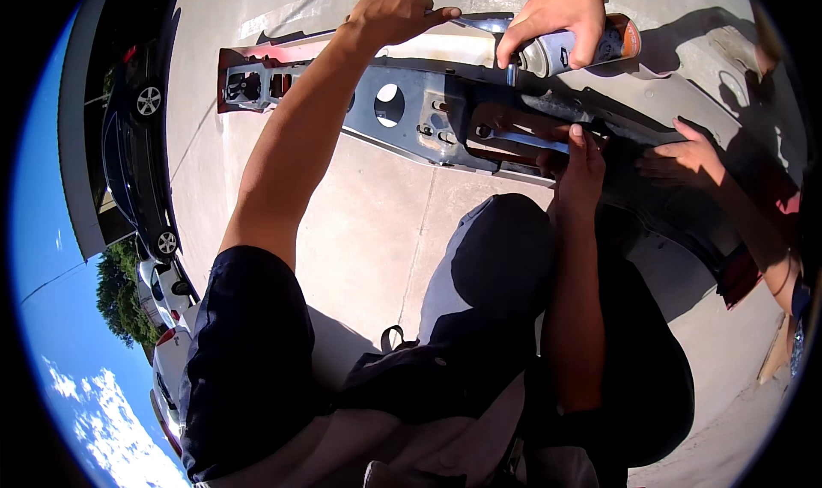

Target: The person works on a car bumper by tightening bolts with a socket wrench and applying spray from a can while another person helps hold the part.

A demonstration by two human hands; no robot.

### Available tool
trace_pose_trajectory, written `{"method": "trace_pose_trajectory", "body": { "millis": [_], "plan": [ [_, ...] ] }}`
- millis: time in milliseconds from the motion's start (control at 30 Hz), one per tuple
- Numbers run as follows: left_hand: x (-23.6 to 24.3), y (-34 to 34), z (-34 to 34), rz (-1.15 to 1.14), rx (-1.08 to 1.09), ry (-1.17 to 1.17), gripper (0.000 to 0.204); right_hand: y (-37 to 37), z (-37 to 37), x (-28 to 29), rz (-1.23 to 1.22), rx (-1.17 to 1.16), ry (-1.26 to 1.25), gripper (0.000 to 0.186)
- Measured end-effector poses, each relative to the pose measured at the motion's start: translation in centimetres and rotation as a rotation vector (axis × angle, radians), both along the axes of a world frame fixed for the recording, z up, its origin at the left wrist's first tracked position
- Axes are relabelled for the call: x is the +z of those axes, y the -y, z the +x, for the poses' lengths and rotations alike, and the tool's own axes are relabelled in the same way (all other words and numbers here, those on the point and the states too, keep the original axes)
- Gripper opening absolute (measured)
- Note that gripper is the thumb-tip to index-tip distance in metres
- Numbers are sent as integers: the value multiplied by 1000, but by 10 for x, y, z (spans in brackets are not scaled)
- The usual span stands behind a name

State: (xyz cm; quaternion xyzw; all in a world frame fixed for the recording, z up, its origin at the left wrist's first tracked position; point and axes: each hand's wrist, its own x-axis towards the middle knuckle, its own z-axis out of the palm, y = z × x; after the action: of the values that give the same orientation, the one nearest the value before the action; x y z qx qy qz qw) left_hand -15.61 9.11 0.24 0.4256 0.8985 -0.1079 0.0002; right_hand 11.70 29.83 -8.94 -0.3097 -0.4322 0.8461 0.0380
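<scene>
Wrench (524, 139): looking stiff, slick, probably light, seeming safest held by its end, being gripped there by right fingers (578, 139), with left fingers (413, 2) gripping another tool (488, 24).

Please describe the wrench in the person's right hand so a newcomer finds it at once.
A long dark metal part stretches across the pale ground. Over its right half, the person's right hand holds the wrench: slim and shiny, ring-shaped end pointing left, unlike the fat spray can nearby.
</scene>
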Motion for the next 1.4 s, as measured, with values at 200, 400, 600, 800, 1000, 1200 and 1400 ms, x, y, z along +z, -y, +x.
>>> {"method": "trace_pose_trajectory", "body": {
  "millis": [200,400,600,800,1000,1200,1400],
  "plan": [
    [19,1,23,-45,178,35,70,-73,12,18,219,-69,98,34],
    [-2,4,20,49,114,-54,70,-117,46,83,525,38,213,35],
    [-30,10,-3,81,301,115,41,-126,110,138,469,-164,142,33],
    [-5,-6,15,44,267,67,45,-113,132,180,550,-177,101,37],
    [-27,11,20,94,247,-71,69,-136,176,205,739,51,113,38],
    [-13,10,35,138,284,-130,65,-174,191,220,911,98,246,44],
    [7,12,51,126,324,-108,66,-197,165,206,960,-66,145,46]
  ]
}}
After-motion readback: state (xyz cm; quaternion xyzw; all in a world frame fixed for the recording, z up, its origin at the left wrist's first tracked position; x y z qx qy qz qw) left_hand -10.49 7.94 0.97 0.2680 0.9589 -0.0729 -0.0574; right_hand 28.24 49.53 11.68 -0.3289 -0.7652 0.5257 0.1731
